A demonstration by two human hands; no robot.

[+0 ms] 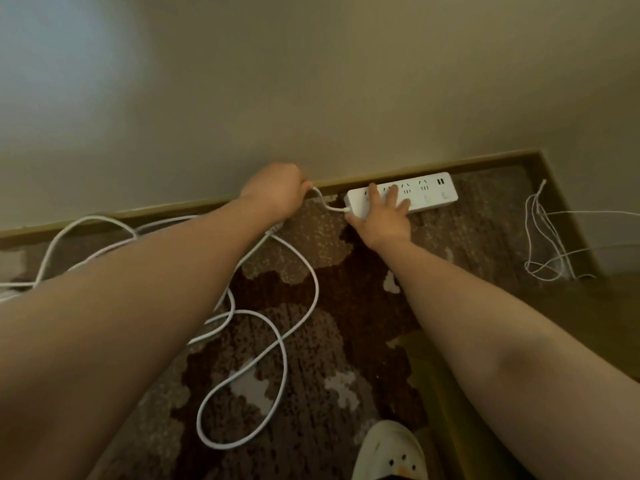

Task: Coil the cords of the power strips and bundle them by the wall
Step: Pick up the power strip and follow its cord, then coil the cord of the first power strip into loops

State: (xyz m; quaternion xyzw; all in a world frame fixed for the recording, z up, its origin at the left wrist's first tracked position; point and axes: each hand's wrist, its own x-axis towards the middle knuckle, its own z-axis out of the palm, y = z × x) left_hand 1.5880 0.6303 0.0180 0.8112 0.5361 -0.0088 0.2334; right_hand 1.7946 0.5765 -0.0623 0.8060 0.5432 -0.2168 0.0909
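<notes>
White strip (426, 194) lies by the wall (311, 98), your right hand (386, 216) flat on it, left hand (277, 192) gripping the cord (313, 271): wind even loops, no kinks.

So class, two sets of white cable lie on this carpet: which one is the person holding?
The thick cord joined to the power strip, pinched by the left hand. The thin wires in the right corner lie untouched.
</notes>
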